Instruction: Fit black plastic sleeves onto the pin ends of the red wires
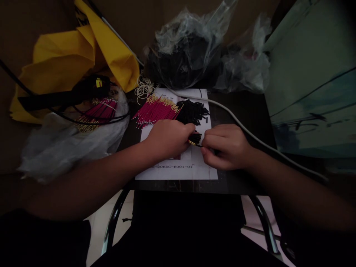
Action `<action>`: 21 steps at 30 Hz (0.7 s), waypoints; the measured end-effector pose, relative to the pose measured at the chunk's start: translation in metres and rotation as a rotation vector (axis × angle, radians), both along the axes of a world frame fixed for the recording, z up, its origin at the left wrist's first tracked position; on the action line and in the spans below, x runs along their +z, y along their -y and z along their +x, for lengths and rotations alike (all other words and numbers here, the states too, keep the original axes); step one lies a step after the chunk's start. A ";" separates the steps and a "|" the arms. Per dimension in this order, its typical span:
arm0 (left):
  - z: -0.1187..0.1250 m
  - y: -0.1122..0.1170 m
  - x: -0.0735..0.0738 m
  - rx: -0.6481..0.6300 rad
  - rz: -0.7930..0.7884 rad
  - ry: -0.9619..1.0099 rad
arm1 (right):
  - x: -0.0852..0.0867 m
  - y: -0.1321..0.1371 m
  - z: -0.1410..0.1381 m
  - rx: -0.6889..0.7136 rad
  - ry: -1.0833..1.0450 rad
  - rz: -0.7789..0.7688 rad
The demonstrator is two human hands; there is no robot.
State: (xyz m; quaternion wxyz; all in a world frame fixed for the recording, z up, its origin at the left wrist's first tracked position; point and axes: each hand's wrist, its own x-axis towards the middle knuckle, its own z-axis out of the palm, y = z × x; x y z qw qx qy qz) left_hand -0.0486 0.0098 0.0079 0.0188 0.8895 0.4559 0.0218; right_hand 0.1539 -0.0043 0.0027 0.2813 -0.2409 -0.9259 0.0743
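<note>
My left hand is closed around a small bundle of wires with brass tips over a white printed sheet. My right hand pinches one thin wire end right beside it, fingertips touching the bundle. Just beyond the hands lie a fan of magenta wires with gold tips and a heap of short black sleeves.
A grey cable runs across the dark table to the right. A second magenta bundle lies on clear plastic at left, under a black tool and yellow bag. Plastic bags sit behind. Rubber bands lie nearby.
</note>
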 end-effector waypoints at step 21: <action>0.001 -0.001 0.003 0.029 -0.025 -0.059 | 0.002 0.002 -0.002 -0.034 -0.038 -0.069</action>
